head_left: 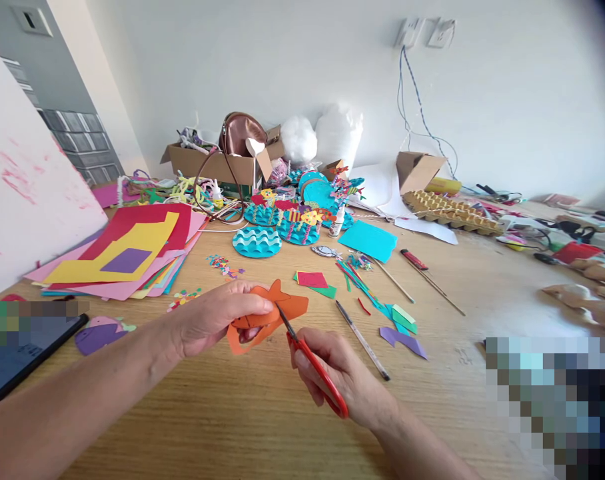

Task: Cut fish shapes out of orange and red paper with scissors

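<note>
Orange paper fish (270, 313): held above the near middle of the wooden table (232, 413), clear of its surface. The left hand (217, 317) is closed around the piece, thumb on top and fingers curled beneath, pinching the body of the shape. The right hand (340, 377) is closed through the handles of the red-handled scissors (310, 357); the blades point up and away and meet the edge of the paper, at a narrow opening as far as can be seen.

Progress, as judged from the outline: a tail-like fork at the top is already cut free, and the right side has a clean contour. A loose strip of offcut curls below the left hand and is attached at one end, so the lower contour appears unfinished.

Surroundings: a pencil (362, 340) lies just right of the scissors. Stacked coloured sheets (127, 257) sit toward the left edge. Finished blue wave discs (256, 241) and paper fish stand at the middle of the table, before a cardboard box (217, 163) near the far edge. An egg tray (450, 210) lies toward the far right.
</note>
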The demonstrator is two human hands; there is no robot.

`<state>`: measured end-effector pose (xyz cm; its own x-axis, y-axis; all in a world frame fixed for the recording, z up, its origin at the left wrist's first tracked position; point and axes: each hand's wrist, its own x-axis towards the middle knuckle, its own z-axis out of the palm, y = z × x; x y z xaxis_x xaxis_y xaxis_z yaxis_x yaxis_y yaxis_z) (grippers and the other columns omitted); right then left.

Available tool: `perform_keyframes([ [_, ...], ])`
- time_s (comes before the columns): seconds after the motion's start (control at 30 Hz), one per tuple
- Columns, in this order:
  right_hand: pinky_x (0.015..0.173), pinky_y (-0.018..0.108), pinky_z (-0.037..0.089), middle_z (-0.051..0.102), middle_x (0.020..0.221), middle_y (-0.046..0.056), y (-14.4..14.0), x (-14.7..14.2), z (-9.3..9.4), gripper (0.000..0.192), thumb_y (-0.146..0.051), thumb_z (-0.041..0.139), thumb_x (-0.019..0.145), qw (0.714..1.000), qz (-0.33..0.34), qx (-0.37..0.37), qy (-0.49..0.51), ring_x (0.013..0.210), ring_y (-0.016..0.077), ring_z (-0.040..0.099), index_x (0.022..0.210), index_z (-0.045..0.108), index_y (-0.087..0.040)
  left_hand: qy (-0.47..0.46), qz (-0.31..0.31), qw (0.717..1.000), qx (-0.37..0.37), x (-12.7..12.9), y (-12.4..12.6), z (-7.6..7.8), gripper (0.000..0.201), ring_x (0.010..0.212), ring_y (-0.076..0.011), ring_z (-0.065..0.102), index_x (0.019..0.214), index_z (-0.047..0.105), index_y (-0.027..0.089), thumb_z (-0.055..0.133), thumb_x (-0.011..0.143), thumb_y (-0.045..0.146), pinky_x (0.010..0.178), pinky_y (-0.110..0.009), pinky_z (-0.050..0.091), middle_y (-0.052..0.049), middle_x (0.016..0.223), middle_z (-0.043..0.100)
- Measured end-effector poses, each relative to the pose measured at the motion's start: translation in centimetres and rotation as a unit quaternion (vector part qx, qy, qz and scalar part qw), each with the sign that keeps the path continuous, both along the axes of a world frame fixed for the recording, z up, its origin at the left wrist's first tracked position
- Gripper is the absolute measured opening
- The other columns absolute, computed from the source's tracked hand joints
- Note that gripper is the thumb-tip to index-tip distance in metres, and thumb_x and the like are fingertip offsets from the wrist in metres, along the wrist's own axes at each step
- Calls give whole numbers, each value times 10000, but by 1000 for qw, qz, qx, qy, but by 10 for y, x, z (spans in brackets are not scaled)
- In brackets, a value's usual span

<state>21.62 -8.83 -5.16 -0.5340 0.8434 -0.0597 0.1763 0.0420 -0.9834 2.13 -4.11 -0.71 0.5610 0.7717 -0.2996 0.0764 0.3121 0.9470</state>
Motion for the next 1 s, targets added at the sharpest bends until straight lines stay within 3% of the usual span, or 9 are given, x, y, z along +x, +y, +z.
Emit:
perform_keyframes([
  [0.7,365,162,270,404,478,-70,0,0,-1,364,-484,430,865,1000,-1,1,-15,386,55,357,666,417,-179,11,6,1000,2,0,-2,0,195,472,-80,410,592,534,164,569,702,321,466,-200,321,28,518,509],
  [1.0,409,187,259,397,462,-66,2,0,4,334,-397,419,885,994,-2,72,-78,412,62,338,627,399,-187,8,-15,1000,13,-1,0,1,207,462,-72,375,573,523,154,555,716,300,454,-199,292,37,498,468],
])
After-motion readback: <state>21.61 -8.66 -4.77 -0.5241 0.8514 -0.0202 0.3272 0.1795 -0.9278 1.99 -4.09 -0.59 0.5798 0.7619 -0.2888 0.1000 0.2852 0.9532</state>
